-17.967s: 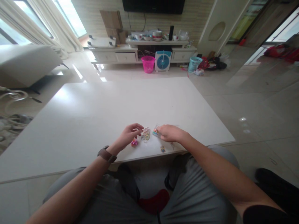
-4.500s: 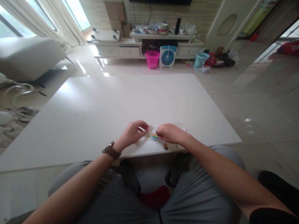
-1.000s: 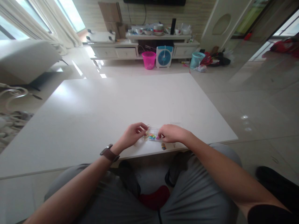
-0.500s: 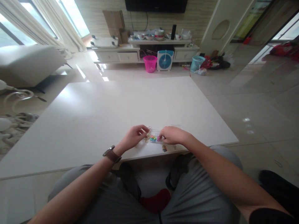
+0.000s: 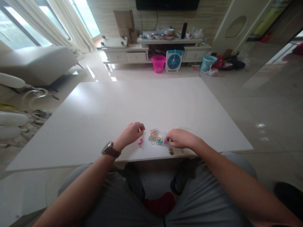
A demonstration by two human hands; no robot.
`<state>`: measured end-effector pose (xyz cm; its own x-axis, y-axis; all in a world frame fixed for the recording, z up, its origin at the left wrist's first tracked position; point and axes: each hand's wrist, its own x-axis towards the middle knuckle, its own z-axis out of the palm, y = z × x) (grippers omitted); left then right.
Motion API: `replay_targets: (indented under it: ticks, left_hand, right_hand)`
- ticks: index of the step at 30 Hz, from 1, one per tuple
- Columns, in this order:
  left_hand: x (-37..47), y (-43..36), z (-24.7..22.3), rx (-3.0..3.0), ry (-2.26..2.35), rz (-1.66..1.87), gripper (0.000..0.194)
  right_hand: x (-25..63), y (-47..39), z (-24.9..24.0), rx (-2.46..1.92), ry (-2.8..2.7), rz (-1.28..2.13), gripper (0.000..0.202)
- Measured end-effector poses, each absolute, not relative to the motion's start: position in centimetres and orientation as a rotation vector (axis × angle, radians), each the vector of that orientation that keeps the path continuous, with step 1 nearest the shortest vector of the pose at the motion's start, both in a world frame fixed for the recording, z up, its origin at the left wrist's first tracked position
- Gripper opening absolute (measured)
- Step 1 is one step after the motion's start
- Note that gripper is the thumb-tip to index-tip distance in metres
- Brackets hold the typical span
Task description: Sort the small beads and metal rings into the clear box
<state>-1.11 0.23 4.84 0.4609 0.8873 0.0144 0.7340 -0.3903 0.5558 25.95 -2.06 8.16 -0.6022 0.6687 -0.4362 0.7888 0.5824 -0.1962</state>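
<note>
A small clear plastic box (image 5: 162, 134) sits near the table's front edge, with colourful beads (image 5: 161, 141) in its near compartments. The fingertips of my right hand (image 5: 181, 138) are pinched together at the box's right side, by the pink beads; what they hold, if anything, is hidden. Left of the box lies a loose pile of thin rings (image 5: 153, 135). My left hand (image 5: 131, 135) hovers to the left of the pile, fingers loosely curled with a gap at the thumb and nothing visible in them. Below it lies a small pink figure (image 5: 140, 142).
A small yellow-and-blue figure (image 5: 171, 151) lies near the edge of the white table (image 5: 132, 101). A clear flat piece (image 5: 185, 129) is behind my right hand. Beyond the table stand a pink basket (image 5: 158, 64), a blue fan (image 5: 174, 60) and a low cabinet (image 5: 120, 56).
My left hand has drawn back left from the rings, which now show fully, as does the pink figure. My right hand stays at the box. The view has shifted slightly.
</note>
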Motion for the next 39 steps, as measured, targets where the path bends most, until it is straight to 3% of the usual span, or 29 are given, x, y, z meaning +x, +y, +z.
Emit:
replay_targets:
  ticks: [13, 22, 31, 39]
  left_hand:
    - [-1.5, 0.0, 3.6, 2.135, 1.350, 0.152, 0.013]
    - [-0.3, -0.5, 4.4, 1.877, 1.257, 0.335, 0.015]
    - [2.4, -2.3, 5.9, 1.351, 0.934, 0.595, 0.038]
    - [2.6, -2.4, 5.2, 1.292, 0.878, 0.631, 0.041]
  right_hand:
    - [26.3, -1.9, 7.7, 1.167, 2.610, -0.498, 0.026]
    - [25.9, -2.2, 8.0, 1.234, 2.771, -0.455, 0.020]
    - [23.7, -3.0, 6.5, 1.072, 3.258, -0.826, 0.008]
    - [23.8, -2.9, 6.9, 1.080, 3.197, -0.735, 0.017]
